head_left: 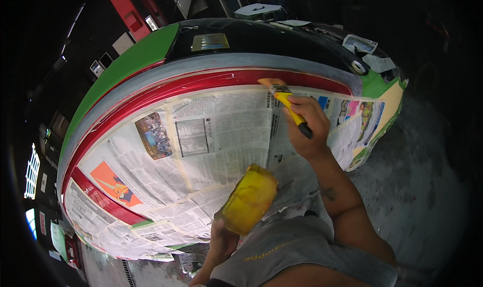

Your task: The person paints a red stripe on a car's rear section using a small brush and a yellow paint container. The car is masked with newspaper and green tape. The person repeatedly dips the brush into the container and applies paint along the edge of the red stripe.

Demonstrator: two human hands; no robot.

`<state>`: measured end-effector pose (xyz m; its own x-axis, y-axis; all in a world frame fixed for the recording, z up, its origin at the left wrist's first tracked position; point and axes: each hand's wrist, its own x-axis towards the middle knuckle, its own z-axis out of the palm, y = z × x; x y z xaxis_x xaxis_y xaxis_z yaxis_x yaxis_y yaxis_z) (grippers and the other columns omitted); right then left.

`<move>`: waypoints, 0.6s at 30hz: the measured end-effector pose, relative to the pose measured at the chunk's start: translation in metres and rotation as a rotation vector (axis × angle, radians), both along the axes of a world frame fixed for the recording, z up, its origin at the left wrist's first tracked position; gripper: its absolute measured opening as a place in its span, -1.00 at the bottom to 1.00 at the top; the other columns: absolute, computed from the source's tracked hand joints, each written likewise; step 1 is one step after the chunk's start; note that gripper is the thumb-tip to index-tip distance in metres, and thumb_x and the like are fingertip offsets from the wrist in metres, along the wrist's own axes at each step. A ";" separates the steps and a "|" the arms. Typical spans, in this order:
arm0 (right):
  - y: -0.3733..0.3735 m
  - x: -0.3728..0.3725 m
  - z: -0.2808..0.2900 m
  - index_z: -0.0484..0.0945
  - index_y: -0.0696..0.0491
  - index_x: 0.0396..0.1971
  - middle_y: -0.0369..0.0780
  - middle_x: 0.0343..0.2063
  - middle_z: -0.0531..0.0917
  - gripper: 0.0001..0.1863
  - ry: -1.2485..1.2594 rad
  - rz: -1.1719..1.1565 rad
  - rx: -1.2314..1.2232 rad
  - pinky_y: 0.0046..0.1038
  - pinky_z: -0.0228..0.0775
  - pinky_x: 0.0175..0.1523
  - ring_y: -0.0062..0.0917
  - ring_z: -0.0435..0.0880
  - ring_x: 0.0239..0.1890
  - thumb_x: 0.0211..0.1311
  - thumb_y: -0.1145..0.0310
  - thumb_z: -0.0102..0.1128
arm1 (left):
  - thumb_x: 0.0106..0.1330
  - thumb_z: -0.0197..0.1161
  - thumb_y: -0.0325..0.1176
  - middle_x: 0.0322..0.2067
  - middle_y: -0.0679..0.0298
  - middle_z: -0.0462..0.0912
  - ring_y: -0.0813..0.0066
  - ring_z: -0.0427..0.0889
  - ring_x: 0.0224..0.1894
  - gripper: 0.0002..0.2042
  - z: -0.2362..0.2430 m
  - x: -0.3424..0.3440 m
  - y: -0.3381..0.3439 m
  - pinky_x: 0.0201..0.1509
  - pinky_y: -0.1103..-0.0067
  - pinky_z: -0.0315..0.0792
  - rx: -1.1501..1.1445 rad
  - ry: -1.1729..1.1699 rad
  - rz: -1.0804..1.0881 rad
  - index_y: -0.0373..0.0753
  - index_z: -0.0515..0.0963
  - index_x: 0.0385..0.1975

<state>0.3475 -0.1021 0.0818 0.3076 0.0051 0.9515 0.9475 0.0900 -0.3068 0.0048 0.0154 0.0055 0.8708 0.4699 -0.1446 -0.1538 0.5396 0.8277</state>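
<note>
My right hand [310, 123] is closed round the yellow and black handle of a paintbrush [284, 97]. Its bristles lie at the glossy red strip [201, 84] that runs along the curved vehicle body; whether they press on it I cannot tell. Lower down, close to my torso, my left hand [224, 236] grips the lower end of a yellow translucent container [250, 199]. What is inside the container is hard to make out. Taped newspaper sheets [226, 121] cover the panel below the red strip, behind both hands.
A grey band [211, 62] borders the strip, with a green panel [121, 60] at the left and dark glass above. Papers and a tape roll [358, 67] lie on the vehicle at the far right. A red post [126, 10] stands behind; stained floor [417, 186] spreads right.
</note>
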 end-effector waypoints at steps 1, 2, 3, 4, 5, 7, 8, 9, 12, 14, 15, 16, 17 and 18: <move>-0.001 0.000 0.001 0.58 0.16 -0.12 -0.01 0.01 0.80 -0.72 -0.012 -0.057 -0.001 -0.36 0.76 0.13 -0.29 0.87 0.05 0.33 0.70 0.54 | 0.42 0.44 0.18 0.55 0.14 0.48 0.15 0.47 0.58 -0.05 0.000 0.000 0.002 0.68 0.17 0.32 0.015 -0.011 -0.015 -0.24 0.25 0.67; -0.003 -0.003 0.001 0.59 0.16 -0.13 -0.01 -0.01 0.80 -0.71 -0.002 -0.021 0.044 -0.34 0.76 0.11 -0.27 0.87 0.04 0.31 0.70 0.55 | 0.42 0.44 0.17 0.55 0.14 0.48 0.16 0.47 0.58 -0.06 0.001 0.000 0.004 0.68 0.17 0.33 0.020 -0.012 -0.015 -0.24 0.26 0.67; -0.004 -0.004 0.002 0.59 0.16 -0.14 -0.01 -0.02 0.81 -0.70 0.027 0.015 0.088 -0.33 0.76 0.09 -0.26 0.88 0.03 0.29 0.70 0.57 | 0.42 0.44 0.17 0.55 0.14 0.48 0.16 0.48 0.58 -0.06 0.001 0.001 0.006 0.68 0.17 0.33 0.021 -0.017 -0.013 -0.24 0.26 0.67; -0.003 -0.005 0.002 0.60 0.16 -0.14 -0.02 -0.03 0.82 -0.69 0.033 0.053 0.173 -0.32 0.76 0.08 -0.25 0.88 0.02 0.27 0.70 0.58 | 0.43 0.44 0.17 0.55 0.15 0.48 0.17 0.48 0.57 -0.07 0.001 0.001 0.006 0.67 0.17 0.34 0.012 -0.030 -0.010 -0.24 0.26 0.67; -0.003 -0.007 0.001 0.60 0.16 -0.14 -0.01 -0.03 0.82 -0.69 0.029 0.049 0.087 -0.31 0.76 0.07 -0.24 0.88 0.01 0.26 0.70 0.58 | 0.41 0.46 0.17 0.52 0.12 0.51 0.16 0.51 0.55 -0.06 0.000 0.001 0.005 0.65 0.19 0.37 0.017 -0.014 0.023 -0.29 0.28 0.64; 0.001 -0.008 -0.002 0.60 0.15 -0.14 -0.01 -0.04 0.82 -0.68 -0.023 0.033 -0.019 -0.31 0.76 0.05 -0.22 0.89 0.00 0.25 0.70 0.59 | 0.36 0.52 0.17 0.45 0.07 0.56 0.14 0.57 0.49 -0.03 0.000 0.003 0.004 0.61 0.22 0.42 -0.007 -0.027 0.073 -0.40 0.33 0.59; 0.006 -0.008 -0.005 0.59 0.15 -0.13 0.00 -0.04 0.82 -0.69 0.025 0.058 -0.081 -0.30 0.76 0.04 -0.22 0.88 -0.03 0.26 0.70 0.58 | 0.36 0.52 0.17 0.46 0.07 0.56 0.14 0.57 0.49 -0.03 0.001 0.005 0.003 0.61 0.22 0.41 0.014 -0.005 0.074 -0.39 0.32 0.59; 0.007 -0.006 -0.009 0.59 0.15 -0.14 0.00 -0.04 0.82 -0.69 0.008 0.001 -0.010 -0.31 0.76 0.05 -0.22 0.88 -0.04 0.27 0.70 0.57 | 0.36 0.53 0.17 0.46 0.07 0.55 0.14 0.56 0.50 -0.02 0.002 0.006 0.002 0.61 0.22 0.41 0.014 -0.007 0.073 -0.39 0.32 0.60; 0.002 -0.001 -0.020 0.57 0.17 -0.10 0.02 0.00 0.80 -0.70 0.103 -0.110 0.031 -0.30 0.74 0.08 -0.24 0.86 -0.02 0.32 0.70 0.53 | 0.35 0.54 0.17 0.48 0.07 0.54 0.14 0.53 0.52 -0.01 0.007 0.005 0.004 0.63 0.20 0.39 0.007 -0.008 0.069 -0.39 0.31 0.60; -0.012 -0.001 -0.024 0.55 0.18 -0.07 0.04 0.05 0.77 -0.70 0.134 -0.021 0.127 -0.29 0.74 0.11 -0.24 0.84 0.04 0.35 0.71 0.50 | 0.36 0.55 0.17 0.49 0.06 0.53 0.13 0.52 0.53 0.00 0.008 0.004 0.005 0.64 0.19 0.37 0.002 -0.018 0.072 -0.39 0.30 0.61; -0.020 -0.003 -0.023 0.54 0.18 -0.05 0.05 0.08 0.76 -0.70 0.130 0.033 0.187 -0.28 0.73 0.13 -0.24 0.83 0.07 0.37 0.72 0.48 | 0.36 0.54 0.16 0.48 0.06 0.53 0.13 0.52 0.54 -0.01 0.007 0.004 0.007 0.65 0.18 0.37 0.001 -0.029 0.076 -0.40 0.29 0.61; -0.029 -0.008 -0.020 0.54 0.18 -0.06 0.05 0.08 0.75 -0.73 0.229 0.087 0.218 -0.30 0.74 0.14 -0.30 0.83 0.06 0.40 0.67 0.49 | 0.37 0.54 0.16 0.48 0.05 0.53 0.12 0.51 0.54 -0.01 0.005 0.003 0.007 0.66 0.18 0.36 -0.008 -0.036 0.088 -0.40 0.29 0.61; -0.039 -0.015 -0.017 0.55 0.19 -0.07 0.05 0.09 0.74 -0.75 0.265 0.152 0.247 -0.31 0.75 0.15 -0.35 0.84 0.05 0.44 0.63 0.49 | 0.40 0.54 0.13 0.47 0.05 0.54 0.12 0.52 0.54 -0.05 0.002 0.004 0.010 0.65 0.19 0.37 0.005 -0.064 0.086 -0.40 0.31 0.59; -0.053 -0.023 -0.010 0.56 0.18 -0.08 0.05 0.08 0.75 -0.75 0.371 0.325 0.233 -0.32 0.74 0.16 -0.34 0.84 0.05 0.41 0.65 0.50 | 0.42 0.53 0.10 0.45 0.04 0.56 0.12 0.53 0.53 -0.10 0.000 0.005 0.015 0.65 0.20 0.38 0.011 -0.089 0.088 -0.40 0.32 0.56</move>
<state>0.3241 -0.1549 0.0719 0.6410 -0.0423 0.7663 0.6912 0.4660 -0.5524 0.0098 0.0302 0.0057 0.8350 0.5466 -0.0628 -0.2736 0.5115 0.8145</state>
